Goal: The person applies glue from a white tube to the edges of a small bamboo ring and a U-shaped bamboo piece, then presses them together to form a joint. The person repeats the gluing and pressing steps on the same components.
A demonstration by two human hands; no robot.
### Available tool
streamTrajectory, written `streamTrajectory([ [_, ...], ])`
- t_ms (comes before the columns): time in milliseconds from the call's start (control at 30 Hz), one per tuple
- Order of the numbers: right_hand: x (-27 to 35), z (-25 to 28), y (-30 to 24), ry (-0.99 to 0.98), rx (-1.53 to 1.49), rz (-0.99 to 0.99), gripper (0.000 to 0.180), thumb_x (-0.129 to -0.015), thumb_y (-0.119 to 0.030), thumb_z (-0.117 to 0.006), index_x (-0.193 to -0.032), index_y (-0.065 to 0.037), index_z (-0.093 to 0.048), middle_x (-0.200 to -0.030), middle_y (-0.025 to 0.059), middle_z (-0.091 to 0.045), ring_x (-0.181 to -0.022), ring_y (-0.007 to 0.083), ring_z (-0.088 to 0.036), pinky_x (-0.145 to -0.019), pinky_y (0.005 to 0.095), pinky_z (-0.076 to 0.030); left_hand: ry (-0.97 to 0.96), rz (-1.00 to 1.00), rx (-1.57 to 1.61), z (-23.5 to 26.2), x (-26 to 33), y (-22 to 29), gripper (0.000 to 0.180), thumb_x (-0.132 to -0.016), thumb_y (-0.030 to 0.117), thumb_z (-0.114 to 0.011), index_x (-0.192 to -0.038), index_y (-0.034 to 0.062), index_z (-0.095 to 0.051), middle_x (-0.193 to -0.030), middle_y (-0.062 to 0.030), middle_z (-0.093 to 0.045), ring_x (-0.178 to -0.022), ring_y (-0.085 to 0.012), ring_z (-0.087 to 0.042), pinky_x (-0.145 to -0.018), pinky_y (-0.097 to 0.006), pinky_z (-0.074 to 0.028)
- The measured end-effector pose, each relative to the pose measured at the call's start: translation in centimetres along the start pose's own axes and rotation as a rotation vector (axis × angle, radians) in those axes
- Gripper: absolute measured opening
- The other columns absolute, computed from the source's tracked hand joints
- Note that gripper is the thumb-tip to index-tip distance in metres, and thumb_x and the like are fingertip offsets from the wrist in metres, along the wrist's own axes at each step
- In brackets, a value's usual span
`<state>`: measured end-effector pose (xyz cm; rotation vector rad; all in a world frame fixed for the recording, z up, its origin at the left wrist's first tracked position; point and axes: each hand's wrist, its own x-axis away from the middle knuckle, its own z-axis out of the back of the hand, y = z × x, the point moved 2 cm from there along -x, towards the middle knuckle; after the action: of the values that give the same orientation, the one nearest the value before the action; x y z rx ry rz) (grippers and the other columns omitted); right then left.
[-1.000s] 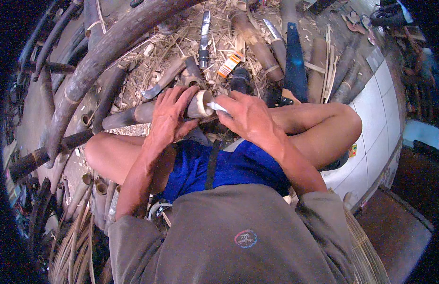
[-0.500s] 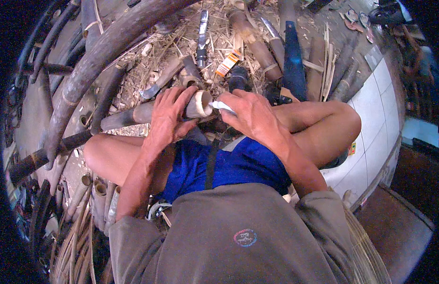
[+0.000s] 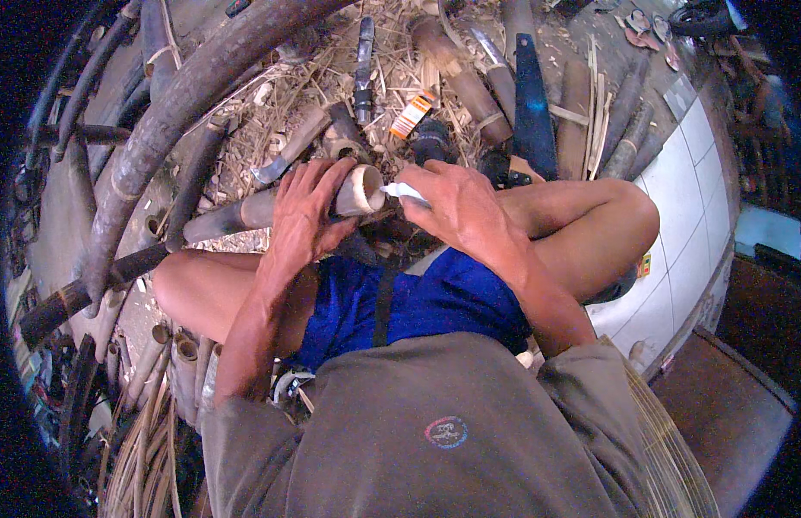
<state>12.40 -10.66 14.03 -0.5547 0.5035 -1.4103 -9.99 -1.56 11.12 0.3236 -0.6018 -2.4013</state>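
A bamboo tube (image 3: 353, 197) lies across my lap, its pale cut end turned to the right. My left hand (image 3: 305, 205) is wrapped over it just behind that open end. In the fingers of my right hand (image 3: 459, 203) is a small white squeeze bottle (image 3: 408, 192). Its narrow nozzle points left and meets the tube's rim at the opening, though whether it touches I cannot tell. Much of the bottle is hidden by my fingers. Just beyond my left hand lies a curved blade with a wooden handle (image 3: 303, 135).
On the shaving-covered ground ahead lie a sheathed knife (image 3: 364, 73), an orange-and-white packet (image 3: 412, 116), a handsaw (image 3: 532, 112) and bamboo pieces (image 3: 469, 91). A long bamboo pole (image 3: 171, 134) arches at the left. White tiles (image 3: 677, 207) edge the right, with sandals (image 3: 642, 30) farther off.
Both hands keep nearly the same place and grip. The view has shifted slightly, and the nozzle still sits at the tube's open end.
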Motion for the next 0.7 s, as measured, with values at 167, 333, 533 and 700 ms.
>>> streamTrajectory([
  [167,0.1,-0.9,0.3,0.035,-0.02,0.003,0.023,-0.086,-0.019,-0.072,-0.106,-0.009,-0.068,-0.092,0.0178,-0.068,-0.085,0.0424,-0.068,-0.074,0.0517,-0.056,-0.014,-0.009,0.012,-0.1,-0.3,-0.2,0.089,-0.065,0.024,-0.085,-0.146,0.0126,-0.051,-0.134,-0.0135,-0.057,-0.125,-0.0382,-0.054,-0.108,-0.051,-0.041],
  [333,-1.4,-2.8,-0.2,0.002,0.013,0.004,0.025,-0.087,-0.021,-0.071,-0.109,-0.01,-0.067,-0.092,0.0171,-0.068,-0.086,0.0417,-0.069,-0.074,0.052,-0.056,-0.015,-0.026,0.027,0.2,-0.5,-0.2,0.09,-0.063,0.022,-0.085,-0.146,0.0121,-0.051,-0.133,-0.013,-0.057,-0.123,-0.0379,-0.055,-0.107,-0.051,-0.042],
  [533,-0.4,-0.3,-0.5,0.03,-0.009,0.002,0.024,-0.087,-0.021,-0.071,-0.108,-0.01,-0.067,-0.093,0.0182,-0.068,-0.086,0.0427,-0.068,-0.074,0.0524,-0.056,-0.008,-0.005,0.025,0.8,-0.3,0.0,0.092,-0.06,0.02,-0.086,-0.145,0.012,-0.051,-0.131,-0.0128,-0.058,-0.122,-0.0375,-0.055,-0.106,-0.05,-0.042],
  [700,-0.6,-1.1,-0.4,0.008,0.023,-0.021,0.023,-0.087,-0.02,-0.072,-0.106,-0.009,-0.066,-0.095,0.0183,-0.068,-0.087,0.0427,-0.068,-0.074,0.0526,-0.056,0.001,-0.017,0.024,0.5,-0.5,-0.1,0.093,-0.06,0.018,-0.086,-0.145,0.0125,-0.051,-0.131,-0.0125,-0.058,-0.122,-0.0371,-0.055,-0.107,-0.05,-0.042],
])
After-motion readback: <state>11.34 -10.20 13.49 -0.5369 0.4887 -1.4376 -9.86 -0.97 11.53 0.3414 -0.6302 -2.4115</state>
